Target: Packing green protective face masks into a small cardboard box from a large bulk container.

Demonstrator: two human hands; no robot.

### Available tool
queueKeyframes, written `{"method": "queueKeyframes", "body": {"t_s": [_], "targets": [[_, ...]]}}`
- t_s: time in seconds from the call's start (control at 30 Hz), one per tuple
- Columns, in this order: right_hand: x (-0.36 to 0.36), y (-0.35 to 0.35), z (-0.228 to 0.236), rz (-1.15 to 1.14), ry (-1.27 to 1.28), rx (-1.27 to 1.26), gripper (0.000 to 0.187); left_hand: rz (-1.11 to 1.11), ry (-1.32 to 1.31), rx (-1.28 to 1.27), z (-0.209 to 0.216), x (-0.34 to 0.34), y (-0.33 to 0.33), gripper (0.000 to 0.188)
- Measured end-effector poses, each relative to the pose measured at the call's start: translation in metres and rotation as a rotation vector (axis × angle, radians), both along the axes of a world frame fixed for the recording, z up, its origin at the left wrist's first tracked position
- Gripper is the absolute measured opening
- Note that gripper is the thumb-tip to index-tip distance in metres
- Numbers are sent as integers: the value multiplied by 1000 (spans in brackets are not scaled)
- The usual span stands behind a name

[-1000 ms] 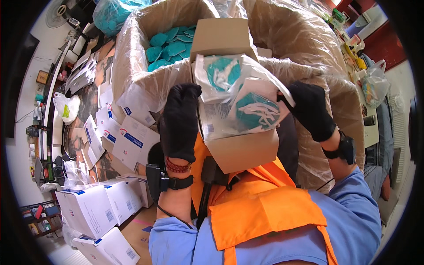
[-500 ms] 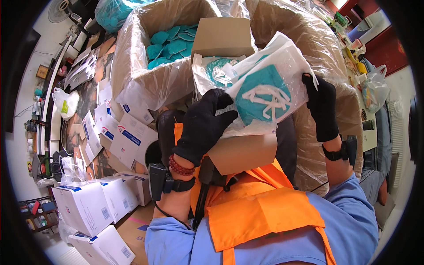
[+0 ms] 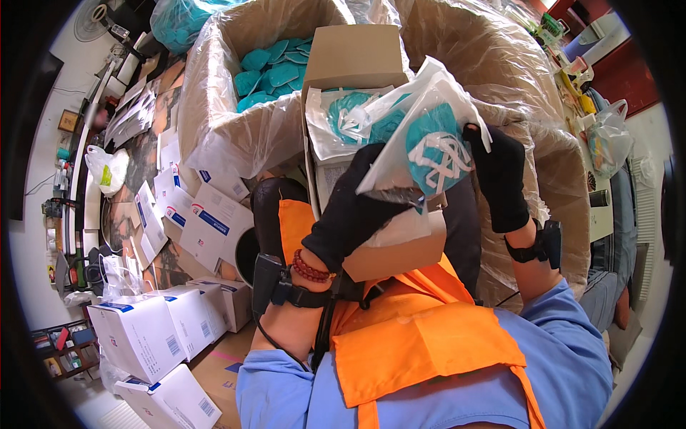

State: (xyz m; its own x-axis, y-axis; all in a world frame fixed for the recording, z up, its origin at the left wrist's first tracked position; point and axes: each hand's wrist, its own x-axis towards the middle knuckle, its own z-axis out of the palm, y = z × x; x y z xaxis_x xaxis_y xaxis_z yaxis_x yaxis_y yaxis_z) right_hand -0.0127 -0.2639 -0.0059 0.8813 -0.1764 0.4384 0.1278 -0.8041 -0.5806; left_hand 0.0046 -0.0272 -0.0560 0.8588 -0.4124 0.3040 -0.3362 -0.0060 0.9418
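A clear and white packet of face masks (image 3: 423,146), teal with white straps, is held tilted above an open cardboard box (image 3: 409,259) at my lap. My left hand (image 3: 355,211), in a black glove, grips the packet's lower left edge; the packet hides part of its fingers. At the packet's right edge, the fingers of my gloved right hand (image 3: 500,179) pinch the plastic. Another mask packet (image 3: 348,118) lies in the far part of the box, below the raised flap (image 3: 354,56).
A plastic-lined carton (image 3: 236,139) of loose teal mask pieces (image 3: 275,71) stands beyond the box. Another lined carton (image 3: 493,64) is at the right. Printed white boxes (image 3: 136,332) stack at the lower left, with flat white cartons (image 3: 211,222) on the floor above them.
The packet has tipped steeper and bent, its masks bunching to the right. My left hand has moved right and lower against it, and my right hand has shifted slightly left.
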Motion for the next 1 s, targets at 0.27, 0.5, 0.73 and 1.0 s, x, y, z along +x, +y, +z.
{"method": "queueKeyframes", "body": {"t_s": [0.27, 0.5, 0.73, 1.0], "targets": [[-3, 13, -1, 81, -144, -64, 16, -100, 398, -199, -13, 7, 6, 51], [-8, 13, 3, 59, -85, -173, 14, -187, 176, -3, -4, 0, 13, 49], [-1, -16, 3, -165, -74, -25, 23, 87, 740, -282, 6, 13, 9, 25], [-1, -12, -6, -153, 25, 113, 27, 49, 543, -154, 6, 4, -4, 32]]}}
